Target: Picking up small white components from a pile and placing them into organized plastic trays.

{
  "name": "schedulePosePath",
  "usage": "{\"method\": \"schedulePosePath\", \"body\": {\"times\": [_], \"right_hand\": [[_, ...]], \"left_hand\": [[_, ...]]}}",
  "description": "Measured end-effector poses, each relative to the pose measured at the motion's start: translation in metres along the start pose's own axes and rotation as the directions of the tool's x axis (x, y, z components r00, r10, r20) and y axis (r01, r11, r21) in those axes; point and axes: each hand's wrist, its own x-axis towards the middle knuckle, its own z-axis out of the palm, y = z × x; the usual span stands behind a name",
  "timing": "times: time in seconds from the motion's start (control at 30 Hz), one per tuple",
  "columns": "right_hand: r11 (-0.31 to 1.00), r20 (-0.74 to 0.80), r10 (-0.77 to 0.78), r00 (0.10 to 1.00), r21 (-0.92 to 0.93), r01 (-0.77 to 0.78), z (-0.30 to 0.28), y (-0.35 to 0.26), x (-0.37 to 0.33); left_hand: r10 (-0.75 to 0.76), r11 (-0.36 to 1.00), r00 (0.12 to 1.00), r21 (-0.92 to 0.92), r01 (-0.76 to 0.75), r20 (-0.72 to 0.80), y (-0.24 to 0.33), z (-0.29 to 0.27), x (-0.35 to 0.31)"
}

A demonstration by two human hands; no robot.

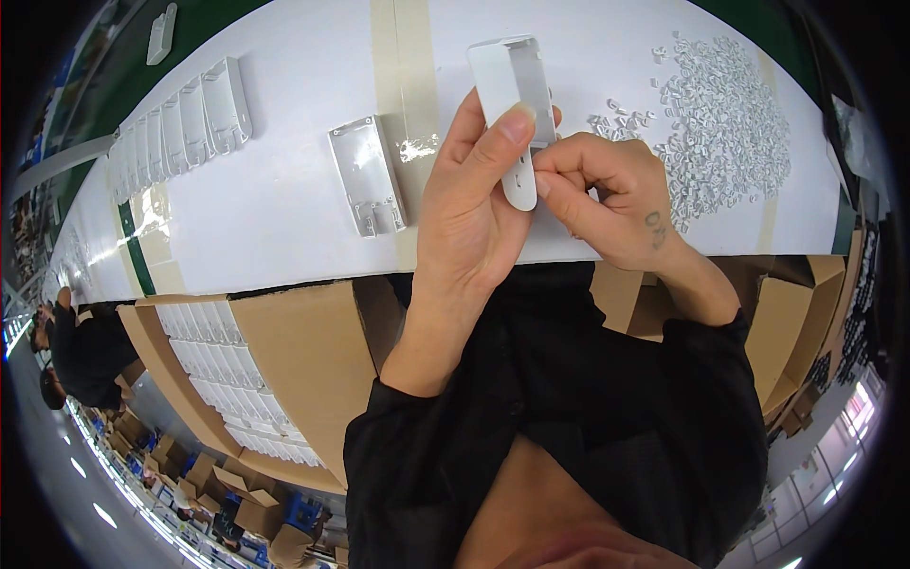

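Observation:
My left hand (474,190) is closed round a white plastic housing (498,83), a long shallow shell held tilted above the table, thumb across its face. At the housing's near, rounded end, small dark holes show. My right hand (607,190) is at that end, thumb and forefinger pinched together against the housing's right edge. Whatever sits between those fingertips is hidden. Left of my hands, another white housing (365,175) lies on the table with its hollow side up. To the right spreads a heap of small white plastic pieces (725,123), with a few strays near my right hand.
A row of white housings (190,119) stands at the table's left, and a single one (162,34) lies at the far left. Below the white tabletop (284,209), an open cardboard box (294,332) holds stacked housings. Another carton (796,322) is at right. A person (85,351) works far left.

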Motion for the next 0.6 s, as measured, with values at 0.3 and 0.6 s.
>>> {"method": "schedulePosePath", "body": {"times": [0.3, 0.6], "right_hand": [[0.957, -0.062, 0.152, 0.986, 0.257, -0.131, 0.009, 0.002, -0.003], [0.924, -0.174, 0.116, 0.978, 0.381, -0.042, 0.019, 0.022, -0.013]], "left_hand": [[-0.005, 0.995, 1.000, 0.101, 0.003, 0.020, -0.001, -0.006, 0.007], [0.030, 0.987, 0.999, 0.156, -0.023, -0.042, -0.016, -0.006, 0.005]]}}
